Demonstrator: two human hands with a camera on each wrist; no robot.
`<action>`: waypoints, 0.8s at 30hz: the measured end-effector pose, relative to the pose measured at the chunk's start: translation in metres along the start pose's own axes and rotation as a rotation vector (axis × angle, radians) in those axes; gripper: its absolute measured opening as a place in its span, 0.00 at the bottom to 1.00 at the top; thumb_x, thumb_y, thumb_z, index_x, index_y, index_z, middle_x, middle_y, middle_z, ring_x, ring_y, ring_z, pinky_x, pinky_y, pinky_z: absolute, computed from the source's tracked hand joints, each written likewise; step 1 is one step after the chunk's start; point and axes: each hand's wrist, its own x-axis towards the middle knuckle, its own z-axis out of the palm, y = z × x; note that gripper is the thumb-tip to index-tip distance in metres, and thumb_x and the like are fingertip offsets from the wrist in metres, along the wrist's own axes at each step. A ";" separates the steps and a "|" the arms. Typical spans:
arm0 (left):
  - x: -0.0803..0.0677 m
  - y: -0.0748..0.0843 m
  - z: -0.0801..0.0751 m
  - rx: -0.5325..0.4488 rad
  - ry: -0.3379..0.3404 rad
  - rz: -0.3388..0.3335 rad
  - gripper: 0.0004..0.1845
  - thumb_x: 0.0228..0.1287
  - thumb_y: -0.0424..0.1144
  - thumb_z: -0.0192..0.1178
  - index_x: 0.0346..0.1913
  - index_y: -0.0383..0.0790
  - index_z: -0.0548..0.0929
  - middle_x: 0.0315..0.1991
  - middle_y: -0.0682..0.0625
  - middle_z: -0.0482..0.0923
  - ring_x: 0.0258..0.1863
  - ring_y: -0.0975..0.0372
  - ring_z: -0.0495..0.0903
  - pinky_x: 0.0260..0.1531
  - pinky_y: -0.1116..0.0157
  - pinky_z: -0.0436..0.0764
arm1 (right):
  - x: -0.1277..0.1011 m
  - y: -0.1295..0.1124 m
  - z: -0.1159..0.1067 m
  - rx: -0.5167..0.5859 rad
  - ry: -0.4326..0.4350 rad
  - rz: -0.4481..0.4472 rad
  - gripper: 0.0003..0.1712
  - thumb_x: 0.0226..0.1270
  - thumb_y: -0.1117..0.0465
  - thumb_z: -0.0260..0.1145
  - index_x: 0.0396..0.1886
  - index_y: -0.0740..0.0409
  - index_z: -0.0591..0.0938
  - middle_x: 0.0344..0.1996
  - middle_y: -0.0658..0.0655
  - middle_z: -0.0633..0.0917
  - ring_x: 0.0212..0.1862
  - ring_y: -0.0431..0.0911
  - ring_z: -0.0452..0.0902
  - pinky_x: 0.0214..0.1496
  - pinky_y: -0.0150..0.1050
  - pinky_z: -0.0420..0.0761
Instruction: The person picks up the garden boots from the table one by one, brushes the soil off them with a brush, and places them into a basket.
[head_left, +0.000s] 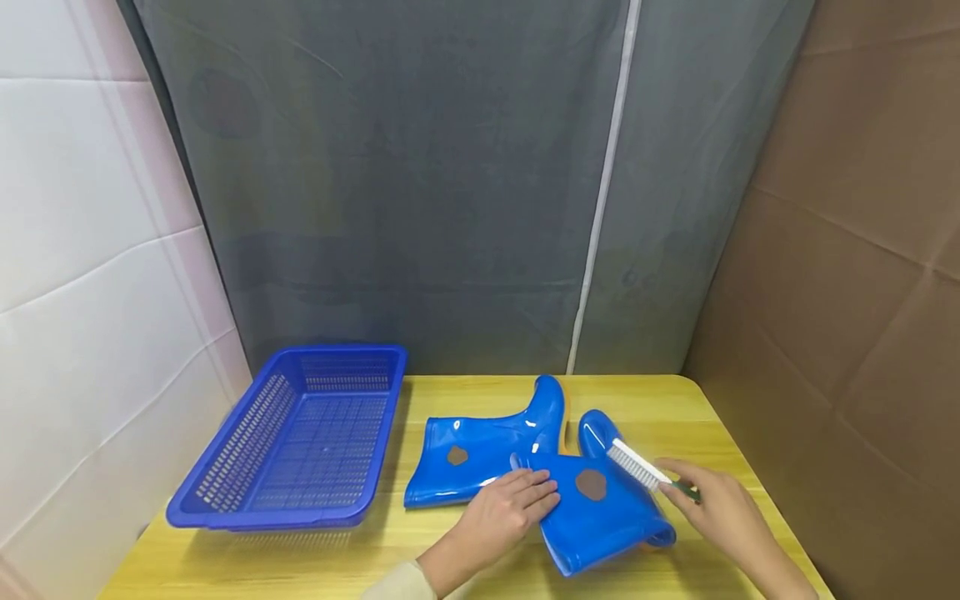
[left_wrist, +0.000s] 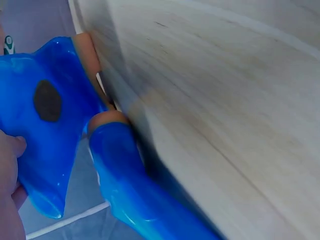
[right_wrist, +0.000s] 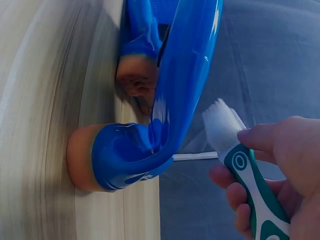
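On the yellow table point(head_left: 465, 567) we take the near boot point(head_left: 600, 508) as our landmark: it lies on its side, its long axis running from the open cuff nearest us up to the toe farther away, with a brown patch point(head_left: 591, 484) on the upturned shaft. Well to its left sits the blue basket point(head_left: 292, 437), and just beyond it, on the basket side, lies the second boot point(head_left: 480, 450), also on its side and bearing a smaller brown mark. Our left hand point(head_left: 504, 510) rests flat on the near boot's left edge, fingers straight and loose, pressing rather than grasping. Our right hand point(head_left: 720, 508) is at the boot's right, fingers curled round the brush point(head_left: 643, 468), whose white bristles reach over the boot's upper right part, up and to the right of the patch. So the patch lies between the two hands, to the left of the bristles. Only the head view shows that layout; the right wrist view adds the green-and-white handle clasped in the fingers with the bristles seemingly just clear of the boot, and the left wrist view gives the patch close up.
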 end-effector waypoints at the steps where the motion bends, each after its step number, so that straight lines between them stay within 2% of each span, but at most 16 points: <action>1: -0.001 0.000 0.000 -0.003 -0.006 0.001 0.19 0.60 0.40 0.69 0.55 0.54 0.86 0.54 0.60 0.86 0.58 0.68 0.82 0.62 0.68 0.79 | 0.001 0.000 0.001 0.005 -0.007 -0.001 0.17 0.64 0.50 0.70 0.53 0.40 0.85 0.36 0.48 0.90 0.31 0.37 0.79 0.26 0.32 0.71; 6: -0.008 0.001 0.002 -0.024 -0.081 0.025 0.18 0.62 0.42 0.67 0.56 0.54 0.85 0.53 0.60 0.86 0.56 0.68 0.83 0.59 0.69 0.81 | 0.001 0.000 0.007 -0.010 0.004 -0.044 0.17 0.63 0.50 0.70 0.53 0.40 0.86 0.45 0.51 0.90 0.41 0.47 0.86 0.35 0.44 0.83; 9: -0.013 0.002 0.004 -0.040 -0.128 0.047 0.18 0.63 0.42 0.66 0.57 0.54 0.84 0.54 0.59 0.86 0.56 0.69 0.83 0.58 0.69 0.81 | 0.001 0.001 0.010 -0.042 0.012 -0.070 0.19 0.61 0.53 0.72 0.53 0.40 0.86 0.45 0.53 0.90 0.43 0.50 0.86 0.38 0.48 0.84; 13: -0.017 0.004 0.008 -0.056 -0.161 0.060 0.18 0.65 0.42 0.65 0.58 0.53 0.84 0.55 0.59 0.85 0.57 0.69 0.83 0.58 0.70 0.82 | 0.003 -0.002 0.012 -0.077 -0.033 -0.076 0.20 0.61 0.54 0.72 0.54 0.39 0.86 0.43 0.53 0.88 0.41 0.48 0.84 0.38 0.48 0.84; 18: -0.020 0.006 0.010 -0.066 -0.173 0.059 0.18 0.67 0.42 0.63 0.58 0.53 0.83 0.55 0.59 0.85 0.57 0.69 0.83 0.58 0.71 0.81 | 0.007 -0.007 0.015 -0.130 -0.097 -0.065 0.20 0.62 0.55 0.71 0.55 0.37 0.85 0.32 0.46 0.82 0.30 0.39 0.73 0.30 0.34 0.76; 21: -0.019 0.006 0.010 -0.079 -0.165 0.050 0.17 0.67 0.42 0.63 0.58 0.52 0.84 0.55 0.58 0.85 0.57 0.69 0.83 0.57 0.71 0.81 | 0.009 -0.008 0.019 -0.157 -0.090 -0.084 0.20 0.62 0.55 0.71 0.54 0.37 0.85 0.27 0.43 0.77 0.25 0.37 0.65 0.25 0.27 0.66; 24: -0.017 0.005 0.010 -0.084 -0.152 0.042 0.16 0.66 0.42 0.64 0.57 0.52 0.84 0.54 0.59 0.86 0.56 0.69 0.83 0.57 0.71 0.82 | 0.009 -0.008 0.023 -0.158 -0.066 -0.114 0.19 0.62 0.55 0.71 0.53 0.37 0.86 0.26 0.41 0.74 0.24 0.35 0.63 0.24 0.26 0.63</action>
